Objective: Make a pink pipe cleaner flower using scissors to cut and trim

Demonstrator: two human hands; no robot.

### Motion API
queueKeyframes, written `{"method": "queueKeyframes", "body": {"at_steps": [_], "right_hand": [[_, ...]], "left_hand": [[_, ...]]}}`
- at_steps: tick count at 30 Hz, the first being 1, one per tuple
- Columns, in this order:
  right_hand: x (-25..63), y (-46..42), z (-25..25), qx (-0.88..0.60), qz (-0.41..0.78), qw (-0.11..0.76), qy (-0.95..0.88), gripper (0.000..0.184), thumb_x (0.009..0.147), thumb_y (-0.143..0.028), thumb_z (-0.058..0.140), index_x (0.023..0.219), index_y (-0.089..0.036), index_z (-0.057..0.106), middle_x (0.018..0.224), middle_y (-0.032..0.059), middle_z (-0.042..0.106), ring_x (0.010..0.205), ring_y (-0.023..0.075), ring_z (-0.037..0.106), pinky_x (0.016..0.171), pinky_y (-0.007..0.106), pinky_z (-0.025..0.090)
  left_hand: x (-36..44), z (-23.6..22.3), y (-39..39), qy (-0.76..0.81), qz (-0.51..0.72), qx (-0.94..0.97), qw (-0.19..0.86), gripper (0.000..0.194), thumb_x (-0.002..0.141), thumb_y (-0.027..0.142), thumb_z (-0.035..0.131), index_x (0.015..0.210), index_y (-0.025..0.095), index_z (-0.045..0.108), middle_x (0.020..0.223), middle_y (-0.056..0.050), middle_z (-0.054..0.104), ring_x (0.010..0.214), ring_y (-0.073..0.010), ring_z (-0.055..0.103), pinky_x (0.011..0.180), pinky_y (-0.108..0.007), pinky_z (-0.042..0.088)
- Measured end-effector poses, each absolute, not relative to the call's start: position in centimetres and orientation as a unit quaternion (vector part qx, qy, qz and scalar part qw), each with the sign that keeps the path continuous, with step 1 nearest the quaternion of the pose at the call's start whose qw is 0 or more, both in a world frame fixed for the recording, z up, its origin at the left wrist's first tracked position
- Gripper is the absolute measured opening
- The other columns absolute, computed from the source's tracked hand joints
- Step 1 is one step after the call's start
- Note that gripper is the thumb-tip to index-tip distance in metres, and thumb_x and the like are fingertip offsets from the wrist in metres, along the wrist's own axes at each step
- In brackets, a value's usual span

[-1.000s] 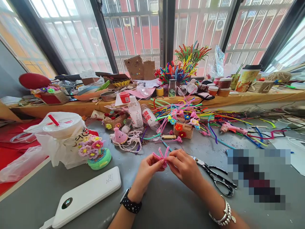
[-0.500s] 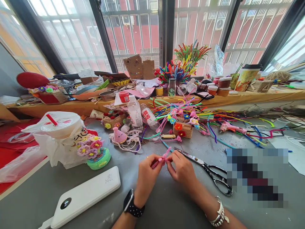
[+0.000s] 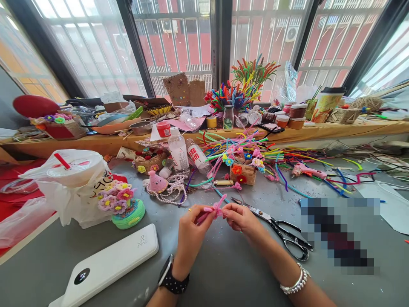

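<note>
A pink pipe cleaner (image 3: 218,207), bent into small loops with one end sticking up, is held above the grey table in front of me. My left hand (image 3: 195,225) pinches it between thumb and fingers, hiding part of it. From the other side, my right hand (image 3: 241,218) has its fingertips closed on the right edge of the same piece. Just beyond my right hand lies a pair of black-handled scissors (image 3: 277,228), blades pointing away to the left. Farther off, a small twine-wrapped box (image 3: 243,174) carries pipe cleaner flowers.
A white power bank (image 3: 111,260) lies at the left, near a green-based flower pot (image 3: 129,214) and a bagged drink cup (image 3: 75,172). Bead strings (image 3: 174,187), bottles (image 3: 178,149) and loose pipe cleaners crowd the back. A pink glue gun (image 3: 308,170) rests at the right.
My right hand has turned and flattened, its fingers now at the right side of the pink piece. My left hand keeps its pinch. The view has shifted slightly.
</note>
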State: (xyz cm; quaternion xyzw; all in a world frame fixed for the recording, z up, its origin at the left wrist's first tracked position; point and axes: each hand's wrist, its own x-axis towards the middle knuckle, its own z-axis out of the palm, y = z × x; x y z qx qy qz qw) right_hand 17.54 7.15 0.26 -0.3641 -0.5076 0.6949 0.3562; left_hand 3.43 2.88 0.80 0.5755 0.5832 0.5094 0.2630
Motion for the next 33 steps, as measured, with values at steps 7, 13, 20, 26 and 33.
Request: {"method": "queueKeyframes", "body": {"at_steps": [7,13,20,26,33], "right_hand": [[17.44,7.17,0.23,-0.357,0.674,0.380,-0.524,0.030,0.062,-0.042,0.063,0.065,-0.015,0.052,0.051,-0.0067,0.039,0.044,0.0049,0.029,0.042,0.020,0.017],[17.46,7.11,0.33,-0.357,0.670,0.368,-0.536,0.029,0.061,-0.041,0.065,0.063,-0.015,0.051,0.049,-0.0073,0.037,0.044,0.0051,0.027,0.042,0.021,0.016],[17.63,6.89,-0.21,-0.314,0.732,0.366,-0.481,0.024,0.063,-0.035,0.066,0.065,-0.014,0.055,0.052,-0.0063,0.038,0.046,0.0050,0.027,0.043,0.021,0.015],[17.63,6.66,-0.47,-0.285,0.797,0.340,-0.410,0.021,0.063,-0.031,0.067,0.064,-0.014,0.054,0.056,-0.0049,0.041,0.049,0.0049,0.030,0.046,0.019,0.020],[17.85,6.97,-0.14,-0.295,0.756,0.379,-0.445,0.022,0.066,-0.033,0.064,0.064,-0.014,0.053,0.054,-0.0045,0.044,0.048,0.0050,0.035,0.045,0.018,0.023]], "left_hand": [[3.62,1.23,3.08,0.563,0.527,0.512,0.377,0.012,0.066,0.028,0.062,0.066,0.017,0.060,0.066,-0.002,0.063,0.064,-0.0161,0.058,0.060,-0.023,0.045],[3.34,1.01,3.28,0.527,0.539,0.471,0.458,0.014,0.064,0.028,0.064,0.064,0.015,0.062,0.059,0.000,0.061,0.056,-0.0117,0.054,0.055,-0.021,0.044],[3.05,0.92,3.41,0.491,0.543,0.381,0.565,0.014,0.060,0.026,0.068,0.066,0.013,0.065,0.061,-0.001,0.064,0.058,-0.0105,0.054,0.057,-0.021,0.043],[2.94,0.79,3.48,0.474,0.540,0.369,0.590,0.013,0.060,0.024,0.069,0.066,0.013,0.065,0.060,0.000,0.063,0.056,-0.0088,0.053,0.056,-0.019,0.042],[3.09,0.89,3.37,0.491,0.526,0.424,0.549,0.013,0.063,0.026,0.066,0.064,0.013,0.062,0.057,0.001,0.061,0.055,-0.0095,0.053,0.054,-0.020,0.042]]}}
